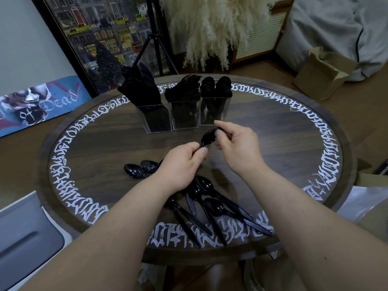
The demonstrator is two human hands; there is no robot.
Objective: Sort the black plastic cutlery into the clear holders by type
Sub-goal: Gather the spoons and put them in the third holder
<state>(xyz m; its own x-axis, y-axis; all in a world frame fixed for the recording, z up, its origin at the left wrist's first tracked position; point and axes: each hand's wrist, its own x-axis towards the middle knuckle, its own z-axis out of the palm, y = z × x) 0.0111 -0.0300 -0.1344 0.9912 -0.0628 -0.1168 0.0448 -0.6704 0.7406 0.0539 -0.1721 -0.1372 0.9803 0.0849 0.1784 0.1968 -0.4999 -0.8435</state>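
Observation:
Both my hands hold one black plastic spoon (207, 138) above the table's middle. My left hand (180, 164) grips its handle end, and my right hand (237, 145) pinches the bowl end. Three clear holders stand side by side at the back: the left holder (157, 120) with knives, the middle holder (184, 117) with forks, the right holder (213, 112) with spoons. Loose black cutlery (210, 208) lies in a pile near the table's front edge, partly under my left forearm. Two spoon bowls (140, 170) stick out to the left of my left hand.
The round wooden table (273, 143) has a white lettered ring along its rim. Behind it stand a tripod (155, 45), pampas grass (212, 28) and a framed picture (100, 34). A cardboard box (323, 72) sits on the floor at the right.

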